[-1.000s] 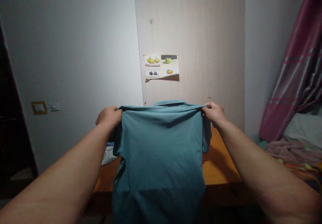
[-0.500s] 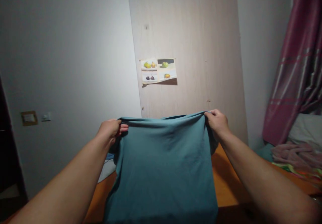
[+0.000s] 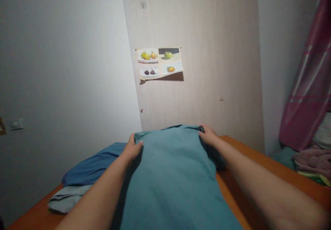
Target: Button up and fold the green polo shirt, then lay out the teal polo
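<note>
A teal shirt-like garment (image 3: 170, 175) is spread between my two hands over the orange tabletop, its near end running out of the bottom of the view. My left hand (image 3: 133, 149) grips its far left corner, thumb on top and the other fingers mostly hidden. At the far right corner, my right hand (image 3: 207, 135) pinches the cloth. The far edge of the garment sags slightly between them, and darker folds hang below my right hand.
Left of the garment lie a folded blue cloth (image 3: 95, 164) and a folded grey cloth (image 3: 68, 197) on the orange table (image 3: 238, 154). A pinkish blanket (image 3: 314, 159) and a magenta curtain (image 3: 302, 95) are at the right. A fruit picture (image 3: 160, 63) hangs on the wooden panel behind.
Both hands have moved forward and lower with the garment, which now slopes away over the table. My hands are closer together. The blue and grey cloths show more.
</note>
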{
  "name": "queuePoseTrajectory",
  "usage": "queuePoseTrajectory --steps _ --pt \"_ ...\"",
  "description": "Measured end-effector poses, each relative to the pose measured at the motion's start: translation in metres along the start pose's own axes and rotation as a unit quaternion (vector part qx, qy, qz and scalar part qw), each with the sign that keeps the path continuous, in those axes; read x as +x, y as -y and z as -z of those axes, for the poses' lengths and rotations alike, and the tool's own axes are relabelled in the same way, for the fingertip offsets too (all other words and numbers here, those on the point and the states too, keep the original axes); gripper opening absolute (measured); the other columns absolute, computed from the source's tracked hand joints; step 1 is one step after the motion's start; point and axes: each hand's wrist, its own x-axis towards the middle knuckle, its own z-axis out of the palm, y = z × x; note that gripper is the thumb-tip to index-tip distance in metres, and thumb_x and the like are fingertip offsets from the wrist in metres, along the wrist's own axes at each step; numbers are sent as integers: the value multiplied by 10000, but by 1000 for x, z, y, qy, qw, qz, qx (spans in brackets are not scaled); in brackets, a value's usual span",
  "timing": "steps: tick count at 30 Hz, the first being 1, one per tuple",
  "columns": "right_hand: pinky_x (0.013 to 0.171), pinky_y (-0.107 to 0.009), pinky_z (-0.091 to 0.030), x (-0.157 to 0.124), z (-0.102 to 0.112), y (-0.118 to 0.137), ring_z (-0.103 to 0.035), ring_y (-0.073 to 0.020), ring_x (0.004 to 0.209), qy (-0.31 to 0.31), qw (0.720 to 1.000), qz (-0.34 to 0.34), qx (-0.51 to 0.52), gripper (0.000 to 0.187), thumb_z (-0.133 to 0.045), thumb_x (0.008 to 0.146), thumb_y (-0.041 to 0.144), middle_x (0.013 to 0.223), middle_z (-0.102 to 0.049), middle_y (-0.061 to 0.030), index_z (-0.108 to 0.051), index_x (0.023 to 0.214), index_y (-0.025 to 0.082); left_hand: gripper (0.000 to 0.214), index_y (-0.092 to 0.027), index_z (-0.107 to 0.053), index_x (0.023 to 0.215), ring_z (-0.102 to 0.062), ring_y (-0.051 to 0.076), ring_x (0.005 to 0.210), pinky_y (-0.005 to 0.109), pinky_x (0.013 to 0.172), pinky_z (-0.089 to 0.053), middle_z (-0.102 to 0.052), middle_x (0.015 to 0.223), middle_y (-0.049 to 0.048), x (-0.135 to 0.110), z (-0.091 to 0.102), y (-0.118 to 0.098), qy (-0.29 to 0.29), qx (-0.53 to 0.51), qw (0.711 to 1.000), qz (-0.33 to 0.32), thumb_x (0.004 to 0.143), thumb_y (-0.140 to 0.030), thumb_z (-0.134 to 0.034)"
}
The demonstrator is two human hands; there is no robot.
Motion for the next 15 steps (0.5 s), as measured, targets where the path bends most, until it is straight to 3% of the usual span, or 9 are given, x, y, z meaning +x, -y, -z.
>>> queuePoseTrajectory --steps 2,6,9,12,15 --pt "1027 -347 -446 -12 -27 -16 -585 -261 1225 30 1000 -6 -3 475 -611 762 158 1288 -643 -166 -632 1237 179 737 -88 -289 1551 -490 225 1402 301 1103 -405 -440 1560 217 -9 -23 32 73 131 989 7 900 -316 -549" --pt "992 -417 -479 -33 -52 -45 -633 -295 1166 60 998 -31 -17 426 -582 815 206 1237 -664 -205 -639 1235 163 573 -78 -536 1404 -521 277 1372 347 1142 -373 -559 1467 198 -34 -52 74 143 195 970 -11 901 -352 -542" --pt "995 -424 -474 -38 -52 -64 -635 -296 1168 64 996 -47 -35 336 -560 851 239 1217 -678 -191 -667 1165 185 575 -94 -572 1385 -485 319 1398 441 1161 -344 -546 1480 199 -51 -60 83 184 262 946 -44 932 -433 -474" --pt "963 -417 -483 -39 -43 -78 -649 -298 1125 68 994 -66 -57 258 -558 863 267 1164 -701 -184 -689 1071 190 651 -144 -526 1449 -336 351 1491 557 1187 -255 -430 1578 179 -62 -62 85 233 297 925 -41 945 -536 -404" --pt "903 -421 -499 -41 -29 -89 -663 -302 1060 73 989 -92 -86 206 -556 856 283 1062 -718 -176 -694 974 185 739 -161 -462 1512 -249 361 1526 604 1195 -196 -320 1634 178 -70 -62 90 284 323 902 -28 944 -616 -333"
